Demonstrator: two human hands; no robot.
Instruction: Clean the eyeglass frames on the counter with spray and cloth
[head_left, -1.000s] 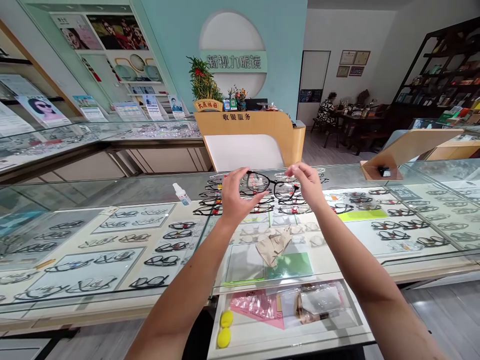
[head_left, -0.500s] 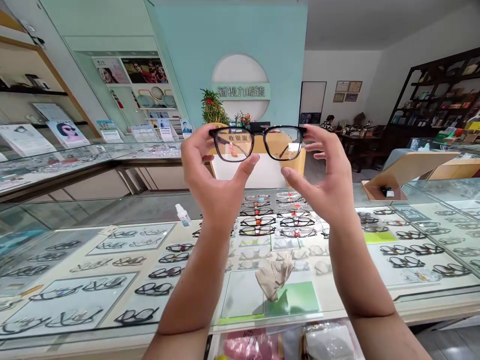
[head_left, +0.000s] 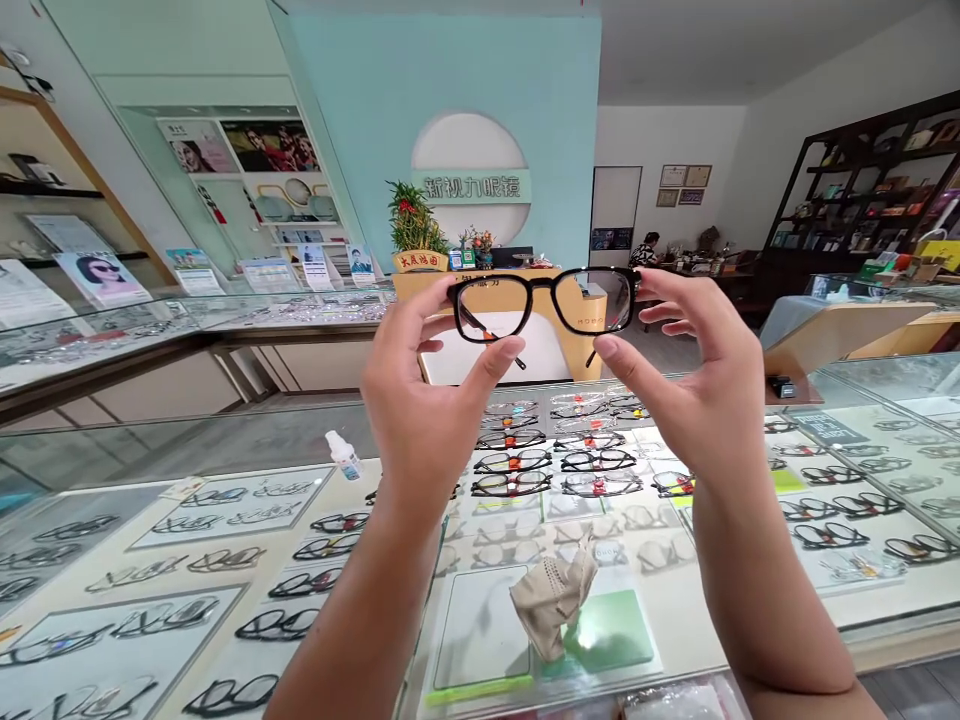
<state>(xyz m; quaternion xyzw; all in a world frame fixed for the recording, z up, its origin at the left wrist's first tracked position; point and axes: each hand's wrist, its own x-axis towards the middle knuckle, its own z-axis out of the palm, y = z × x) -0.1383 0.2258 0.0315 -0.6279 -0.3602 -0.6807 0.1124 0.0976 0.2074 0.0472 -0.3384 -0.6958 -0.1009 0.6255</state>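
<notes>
A pair of black-framed glasses [head_left: 541, 284] is held up level above the counter, between my two hands. My left hand [head_left: 431, 385] pinches its left end with the fingers behind the hinge and the thumb below the lens. At the other end, my right hand [head_left: 694, 375] grips the frame near the hinge, thumb under the right lens. The temples point away, their tips showing below the lenses. Below the hands, a crumpled beige cloth [head_left: 553, 600] lies on the glass counter by a green pad [head_left: 619, 630].
Rows of glasses [head_left: 512, 485] fill the lit glass counter [head_left: 360, 600]. A small white spray bottle [head_left: 343, 455] stands at left. Behind are a wooden reception desk [head_left: 420, 288] with a potted plant [head_left: 414, 225], and a seated person [head_left: 645, 252]. A wooden stand [head_left: 832, 335] is at right.
The glasses and both hands have shifted right and slightly down in view, and the frame looks a little larger. The counter items also sit lower in view.
</notes>
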